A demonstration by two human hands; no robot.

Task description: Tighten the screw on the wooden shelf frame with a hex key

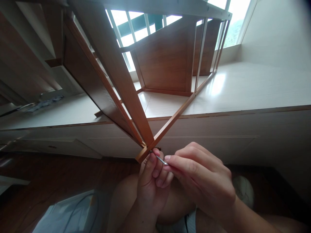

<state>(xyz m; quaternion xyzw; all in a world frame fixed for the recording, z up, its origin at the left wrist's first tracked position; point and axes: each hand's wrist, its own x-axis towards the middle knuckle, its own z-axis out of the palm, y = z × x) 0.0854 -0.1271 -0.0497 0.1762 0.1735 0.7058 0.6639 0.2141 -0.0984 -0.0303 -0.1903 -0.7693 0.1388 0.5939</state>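
A thin bent metal rod, which looks like a hex key (161, 160), runs between my two hands. My right hand (204, 174) pinches its near end between thumb and fingertips. My left hand (154, 181) is closed just below the end of a wooden rail (143, 154), its thumb and forefinger around the key's far tip. That tip meets the joint where the rail and a slanting wooden board (126, 81) come together; my fingers hide any screw there. The rail belongs to a wooden frame with slats and brown panels (165, 58), resting partly on a white ledge.
The white ledge (262, 87) runs across the view, with drawer fronts below it and bright windows behind. A clear plastic bag or bin (70, 210) sits on the dark floor at lower left. My bent knees are close beneath my hands.
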